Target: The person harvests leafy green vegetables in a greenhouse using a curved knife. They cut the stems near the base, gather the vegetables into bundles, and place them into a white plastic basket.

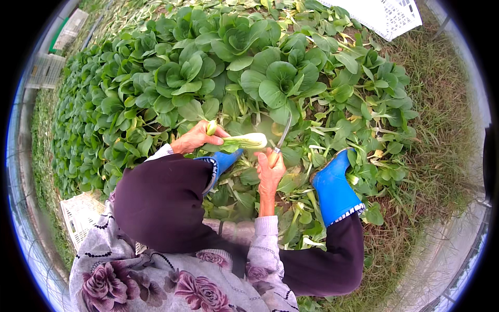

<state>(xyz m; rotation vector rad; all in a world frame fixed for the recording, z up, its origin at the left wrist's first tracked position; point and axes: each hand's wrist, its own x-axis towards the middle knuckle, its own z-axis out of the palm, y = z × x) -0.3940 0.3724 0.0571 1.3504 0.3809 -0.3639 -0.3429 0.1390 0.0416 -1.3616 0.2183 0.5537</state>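
My left hand (197,138) is closed around a cut head of bok choy (249,140), its pale stem base turned to the right. A yellowish leaf stalk (211,127) sticks up at the same hand's fingers. In my right hand (270,171) is the wooden handle of a sickle (285,132). Its curved blade points up and away, to the right of the stem base and apart from it. Large rooted bok choy plants (282,84) stand just beyond both hands. Cut leaves (249,175) litter the ground beneath them.
Dense bok choy rows (89,113) fill the left side. My blue boots (335,183) stand among loose leaves. A white plastic crate (386,17) lies at the upper right, another crate (82,214) at the lower left. More crates (46,70) stand far left. Dry grass (436,117) borders the right side.
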